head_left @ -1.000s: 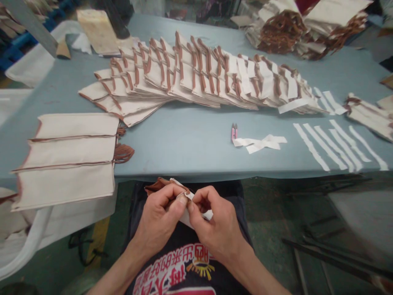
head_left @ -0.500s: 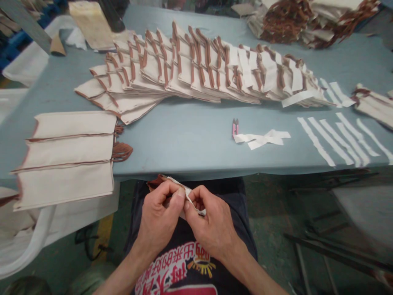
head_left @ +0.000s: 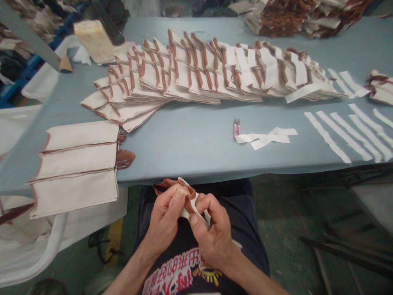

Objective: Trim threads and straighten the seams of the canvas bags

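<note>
The fingers of the left hand (head_left: 166, 215) and the right hand (head_left: 215, 227) are bent, and both grasp one piece of white and brown cloth (head_left: 189, 205). This cloth is above the lap (head_left: 239, 200), near the edge of the table (head_left: 184, 143). On the table, pink scissors (head_left: 236, 130) touch some white strips (head_left: 276, 132).

Held piece (head_left: 190, 206) of matt cloth; smooth, matt table covering (head_left: 184, 143); papery white strips (head_left: 327, 137)
</note>
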The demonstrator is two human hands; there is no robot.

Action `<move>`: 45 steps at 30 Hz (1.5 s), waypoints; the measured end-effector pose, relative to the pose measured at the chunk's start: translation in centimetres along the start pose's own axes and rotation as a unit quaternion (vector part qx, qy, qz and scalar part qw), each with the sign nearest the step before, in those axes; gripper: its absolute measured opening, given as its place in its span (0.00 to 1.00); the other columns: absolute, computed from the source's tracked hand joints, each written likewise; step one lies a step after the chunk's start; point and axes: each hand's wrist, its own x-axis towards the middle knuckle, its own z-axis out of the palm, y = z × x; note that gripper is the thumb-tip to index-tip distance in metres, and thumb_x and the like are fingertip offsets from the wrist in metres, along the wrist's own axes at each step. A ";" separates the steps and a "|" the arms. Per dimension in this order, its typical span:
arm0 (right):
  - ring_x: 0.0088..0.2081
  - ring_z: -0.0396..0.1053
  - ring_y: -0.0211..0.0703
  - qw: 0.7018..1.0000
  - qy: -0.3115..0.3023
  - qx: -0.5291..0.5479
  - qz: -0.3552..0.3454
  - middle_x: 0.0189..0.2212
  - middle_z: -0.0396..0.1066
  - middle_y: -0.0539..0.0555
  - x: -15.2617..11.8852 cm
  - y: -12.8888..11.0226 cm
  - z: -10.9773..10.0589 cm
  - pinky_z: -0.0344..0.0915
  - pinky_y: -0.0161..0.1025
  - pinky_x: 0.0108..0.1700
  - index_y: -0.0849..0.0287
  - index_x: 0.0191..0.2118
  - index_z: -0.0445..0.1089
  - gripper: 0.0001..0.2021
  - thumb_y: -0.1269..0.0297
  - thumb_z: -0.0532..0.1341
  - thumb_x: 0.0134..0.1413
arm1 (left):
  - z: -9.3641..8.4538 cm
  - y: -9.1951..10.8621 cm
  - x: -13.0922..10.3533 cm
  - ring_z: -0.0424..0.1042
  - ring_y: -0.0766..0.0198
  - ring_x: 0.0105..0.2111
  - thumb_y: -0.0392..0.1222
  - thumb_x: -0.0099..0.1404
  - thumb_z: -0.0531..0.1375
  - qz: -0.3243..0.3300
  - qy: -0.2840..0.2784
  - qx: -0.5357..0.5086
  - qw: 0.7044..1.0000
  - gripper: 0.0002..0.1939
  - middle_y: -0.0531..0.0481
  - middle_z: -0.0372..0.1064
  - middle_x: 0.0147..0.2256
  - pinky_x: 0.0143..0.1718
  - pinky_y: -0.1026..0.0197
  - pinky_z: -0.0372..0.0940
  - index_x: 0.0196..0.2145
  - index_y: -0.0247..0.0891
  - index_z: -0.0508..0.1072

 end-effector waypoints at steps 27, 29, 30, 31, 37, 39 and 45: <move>0.40 0.81 0.42 0.878 -0.330 -0.096 -0.332 0.43 0.84 0.56 8.8 -3.0 -6.1 0.76 0.36 0.43 0.64 0.45 0.76 0.08 0.69 0.59 0.73 | -4.2 1.7 -1.2 0.66 0.66 0.30 0.52 0.74 0.62 0.085 -0.155 0.048 0.983 0.18 0.53 0.68 0.28 0.34 0.65 0.63 0.30 0.38 0.74; 0.34 0.79 0.41 0.863 -0.322 -0.144 -0.363 0.39 0.84 0.55 9.0 -3.2 -6.2 0.73 0.37 0.37 0.64 0.44 0.77 0.09 0.69 0.59 0.73 | -4.0 1.7 -1.0 0.66 0.66 0.30 0.52 0.74 0.62 0.087 -0.162 0.047 0.982 0.18 0.53 0.68 0.28 0.34 0.65 0.62 0.29 0.38 0.73; 0.32 0.78 0.40 0.855 -0.321 -0.164 -0.373 0.38 0.84 0.53 9.1 -3.3 -6.2 0.70 0.37 0.34 0.64 0.43 0.77 0.09 0.69 0.59 0.73 | -3.9 1.8 -0.8 0.66 0.66 0.30 0.51 0.74 0.62 0.089 -0.165 0.048 0.981 0.18 0.53 0.68 0.28 0.34 0.65 0.62 0.29 0.38 0.73; 0.31 0.76 0.40 0.847 -0.326 -0.179 -0.380 0.37 0.83 0.52 9.3 -3.5 -6.3 0.68 0.37 0.33 0.63 0.43 0.76 0.08 0.70 0.59 0.73 | -3.8 2.0 -0.7 0.66 0.66 0.31 0.51 0.75 0.62 0.093 -0.170 0.050 0.980 0.18 0.53 0.69 0.28 0.34 0.65 0.62 0.29 0.37 0.73; 0.29 0.71 0.38 0.810 -0.368 -0.244 -0.385 0.33 0.80 0.50 9.9 -4.8 -7.1 0.63 0.38 0.31 0.62 0.39 0.75 0.11 0.73 0.56 0.74 | -3.1 2.9 0.0 0.66 0.68 0.30 0.49 0.76 0.60 0.126 -0.193 0.067 0.971 0.19 0.55 0.68 0.28 0.34 0.66 0.61 0.28 0.37 0.71; 0.28 0.69 0.38 0.800 -0.358 -0.270 -0.398 0.32 0.79 0.49 9.8 -5.1 -7.2 0.61 0.39 0.30 0.61 0.36 0.74 0.12 0.72 0.57 0.73 | -3.0 3.2 0.1 0.66 0.69 0.29 0.50 0.76 0.60 0.131 -0.191 0.082 0.969 0.20 0.56 0.68 0.27 0.34 0.66 0.61 0.27 0.37 0.70; 0.23 0.63 0.37 0.797 -0.285 -0.314 -0.431 0.22 0.73 0.46 9.2 -5.3 -6.5 0.55 0.41 0.26 0.57 0.27 0.68 0.17 0.77 0.54 0.68 | -2.7 3.7 0.2 0.68 0.67 0.29 0.52 0.77 0.59 0.131 -0.197 0.146 0.961 0.23 0.54 0.70 0.27 0.35 0.65 0.62 0.27 0.36 0.70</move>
